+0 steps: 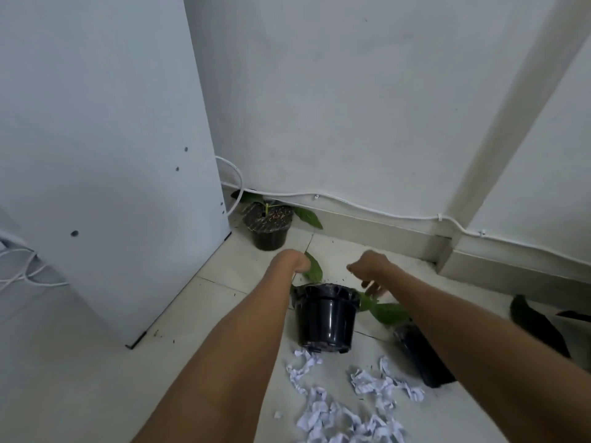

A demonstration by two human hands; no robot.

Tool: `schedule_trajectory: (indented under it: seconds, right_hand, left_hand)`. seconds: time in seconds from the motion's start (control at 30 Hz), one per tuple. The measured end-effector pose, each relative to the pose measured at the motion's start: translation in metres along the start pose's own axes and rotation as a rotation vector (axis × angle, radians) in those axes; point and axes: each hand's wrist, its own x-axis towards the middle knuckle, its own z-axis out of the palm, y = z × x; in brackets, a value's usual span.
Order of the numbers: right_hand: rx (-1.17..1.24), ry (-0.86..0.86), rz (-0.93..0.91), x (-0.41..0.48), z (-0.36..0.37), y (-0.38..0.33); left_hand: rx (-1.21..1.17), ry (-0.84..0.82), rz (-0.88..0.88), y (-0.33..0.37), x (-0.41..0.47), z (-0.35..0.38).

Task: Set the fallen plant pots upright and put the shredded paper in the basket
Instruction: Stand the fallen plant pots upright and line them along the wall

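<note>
The near pot (324,318) stands upright between both hands. At 4 o'clock from it a fallen pot (422,358) lies under the right forearm, axis running 11 to 5. Right hand (367,266) loosely open, nearer; left hand (295,262) curled, grip unclear. Paper (348,407) lies at 6.

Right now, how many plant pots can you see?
3: one upright by the wall, one upright between the hands, one lying under the right forearm. Others may be out of frame.
</note>
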Motion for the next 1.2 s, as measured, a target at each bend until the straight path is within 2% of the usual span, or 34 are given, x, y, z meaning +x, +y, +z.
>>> schedule_trajectory:
  seconds: [0.03, 0.17, 0.33, 0.47, 0.6, 0.7, 0.8, 0.93, 1.1, 1.2]
  right_hand:
    - [0.05, -0.001, 0.037, -0.001, 0.009, 0.008]
    - [0.185, -0.036, 0.066, -0.001, 0.034, 0.019]
    - [0.354, -0.067, 0.127, -0.004, 0.039, 0.031]
    - [0.431, -0.129, 0.215, -0.006, 0.039, 0.035]
    - [0.442, -0.129, 0.215, -0.009, 0.034, 0.031]
    - [0.501, -0.066, 0.156, -0.007, 0.022, 0.028]
    - [0.635, 0.023, 0.072, -0.003, 0.006, 0.023]
    - [0.848, 0.118, 0.103, 0.009, -0.012, 0.017]
    - [1.006, 0.153, 0.055, 0.042, -0.014, 0.009]
    - [1.02, 0.189, 0.047, 0.067, -0.007, 0.007]
  left_hand:
    - [-0.043, -0.002, -0.027, -0.005, 0.001, 0.005]
    - [0.095, -0.064, -0.084, -0.02, 0.0, 0.02]
    - [-0.105, -0.008, -0.116, -0.03, 0.015, 0.036]
    - [-0.224, -0.051, -0.103, -0.027, 0.003, 0.035]
    - [-0.257, -0.072, -0.041, -0.026, -0.005, 0.027]
    - [-0.359, -0.083, 0.022, -0.021, -0.008, 0.019]
    - [-0.451, -0.057, 0.126, -0.012, -0.008, 0.01]
    - [-0.58, -0.049, 0.233, 0.005, 0.004, 0.003]
    - [-0.708, -0.007, 0.349, 0.021, 0.04, 0.007]
    - [-0.755, 0.008, 0.371, 0.025, 0.067, 0.013]
